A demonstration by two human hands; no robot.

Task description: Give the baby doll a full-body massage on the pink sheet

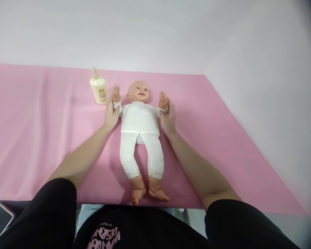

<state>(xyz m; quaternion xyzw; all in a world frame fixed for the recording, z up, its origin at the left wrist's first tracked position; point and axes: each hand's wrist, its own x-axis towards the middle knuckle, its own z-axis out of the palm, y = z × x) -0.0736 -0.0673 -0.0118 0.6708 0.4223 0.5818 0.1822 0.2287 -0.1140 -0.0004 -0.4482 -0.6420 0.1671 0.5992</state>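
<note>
A baby doll (140, 117) with a white cloth body lies on its back on a pink sheet, head away from me and feet towards me. My left hand (111, 113) is closed around the doll's forearm on the left side, thumb on top. Around the other forearm, just below the doll's hand, my right hand (168, 117) is closed in the same way. Both doll arms are bent upward beside its head. Close beyond my left hand is a pale yellow pump bottle (99, 88), tilted slightly in view, with a small printed label.
The pink sheet (54, 138) covers the table, with soft folds on the left. A white wall (145, 34) rises behind it, and a pale surface lies past the slanting right edge. A phone-like device (0, 218) is at the lower left, below the table edge.
</note>
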